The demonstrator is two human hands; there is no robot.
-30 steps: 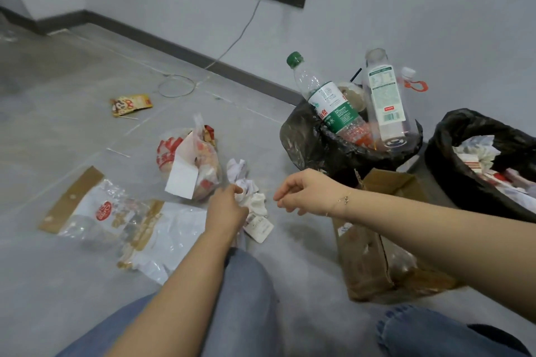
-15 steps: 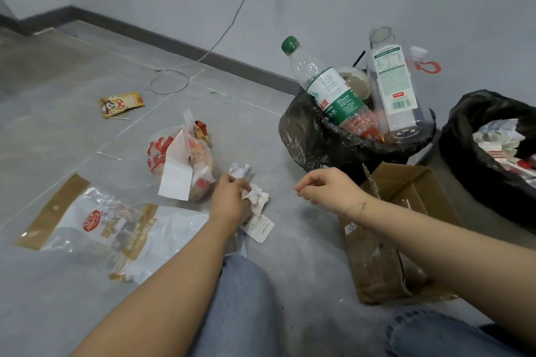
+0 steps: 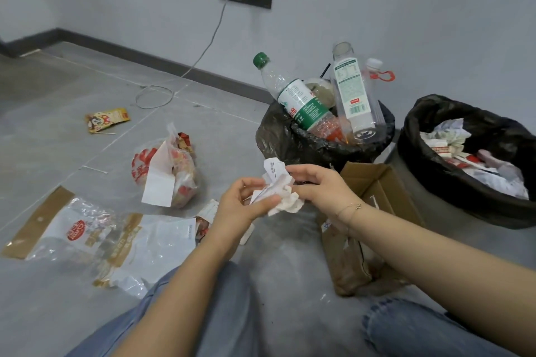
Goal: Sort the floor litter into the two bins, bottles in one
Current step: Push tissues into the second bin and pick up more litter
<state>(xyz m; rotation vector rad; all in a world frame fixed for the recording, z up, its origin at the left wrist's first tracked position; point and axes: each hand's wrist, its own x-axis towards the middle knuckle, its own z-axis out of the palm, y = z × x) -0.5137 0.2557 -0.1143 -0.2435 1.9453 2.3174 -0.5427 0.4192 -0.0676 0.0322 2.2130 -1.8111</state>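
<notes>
Holding a crumpled paper wad off the floor, the left hand pinches it from below while the right hand closes its grip on the far side. Bottles already stand in the nearer bin; paper seems to fill the other bin, though its contents are hard to read. Left on the floor: a clear plastic bag, a snack bag, a small wrapper and a cardboard box.

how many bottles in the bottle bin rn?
3 visible: a clear green-capped plastic bottle leaning left, a tall clear white-labelled bottle upright at centre, and a small bottle with a red ring behind it. More may be buried inside the black-lined bin.
</notes>
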